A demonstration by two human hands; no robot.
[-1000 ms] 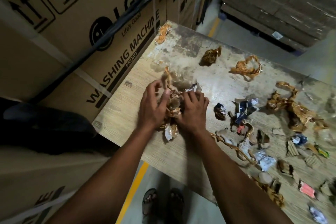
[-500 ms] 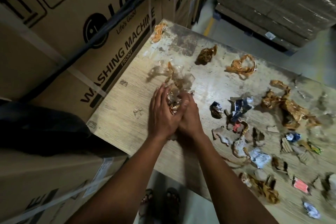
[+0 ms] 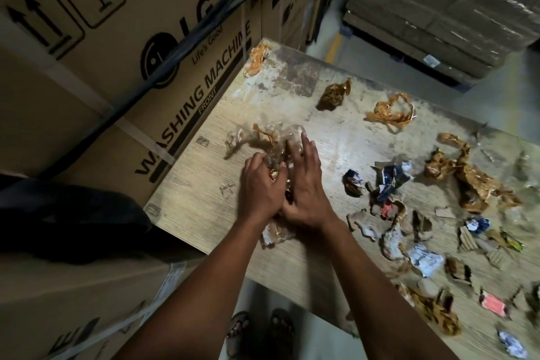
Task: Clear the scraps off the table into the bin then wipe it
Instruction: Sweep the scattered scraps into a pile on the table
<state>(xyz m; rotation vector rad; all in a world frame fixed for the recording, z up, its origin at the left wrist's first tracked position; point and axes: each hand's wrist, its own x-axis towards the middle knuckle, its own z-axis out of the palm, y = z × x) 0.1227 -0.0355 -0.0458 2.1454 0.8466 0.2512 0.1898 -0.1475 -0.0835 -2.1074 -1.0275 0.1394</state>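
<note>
step: gathering scraps | left hand [image 3: 261, 188] grip curled on the clear-film wad [image 3: 274, 152] near desk [image 3: 190, 196] left edge | right hand [image 3: 304, 187] grip flat, fingers straight, pressing it | risk: springy film spills over near edge; loose scraps [image 3: 391, 181] spread toward right edge | bin unseen

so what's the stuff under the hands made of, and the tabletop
The wad under the hands: seemingly thin clear plastic film mixed with brown packing tape; it is see-through, glossy and crinkled. The tabletop: probably wood-grain laminate, given its fine printed grain lines, worn to a scuffed, patchy finish at the far end.
</note>
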